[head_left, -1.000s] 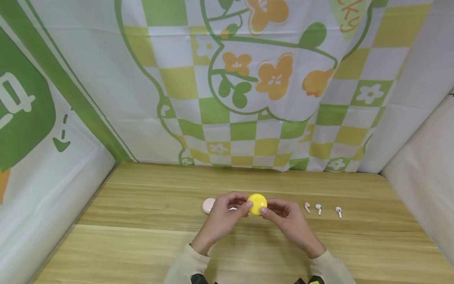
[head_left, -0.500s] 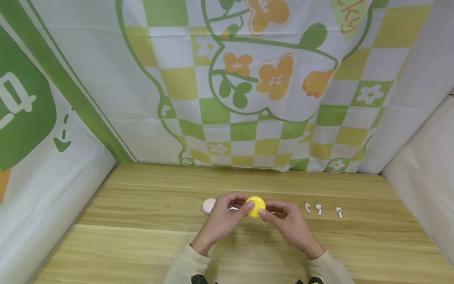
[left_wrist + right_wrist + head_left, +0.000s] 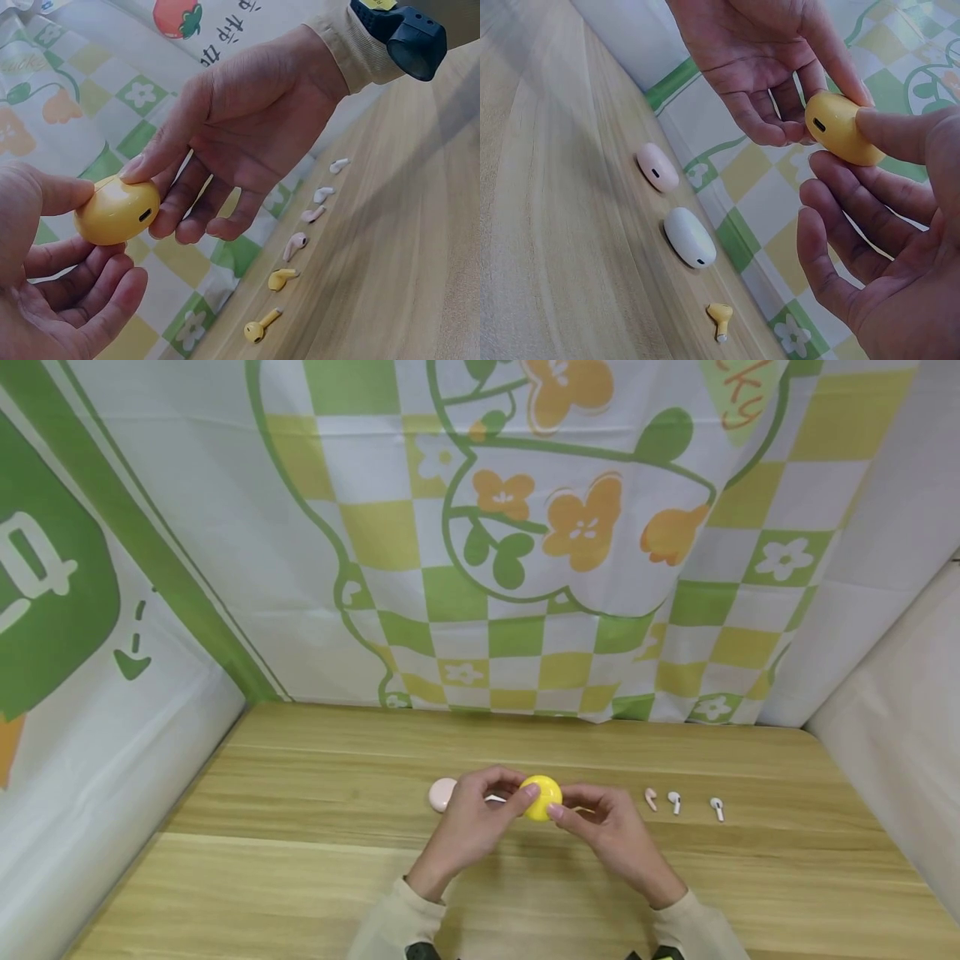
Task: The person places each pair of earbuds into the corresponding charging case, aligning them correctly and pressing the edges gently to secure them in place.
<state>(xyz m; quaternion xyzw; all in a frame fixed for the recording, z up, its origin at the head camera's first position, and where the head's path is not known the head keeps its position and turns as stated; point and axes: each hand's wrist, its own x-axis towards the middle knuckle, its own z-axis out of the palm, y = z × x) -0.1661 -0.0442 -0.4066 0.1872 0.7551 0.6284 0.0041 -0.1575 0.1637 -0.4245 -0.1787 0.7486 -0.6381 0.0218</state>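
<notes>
Head view: pinches yellow case (image 3: 542, 798), low centre, with left hand (image 3: 482, 817) and right hand (image 3: 613, 828) both; holds it slightly lower than a second ago, retilted, apparently just reorienting. Left wrist view: grips it at left, seemingly unopened. Right wrist view: likewise, upper right.

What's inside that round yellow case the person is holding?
The yellow case, held by the left hand and right hand, looks shut, so its inside is covered. What shows is its glossy outside, with a dark slot.
</notes>
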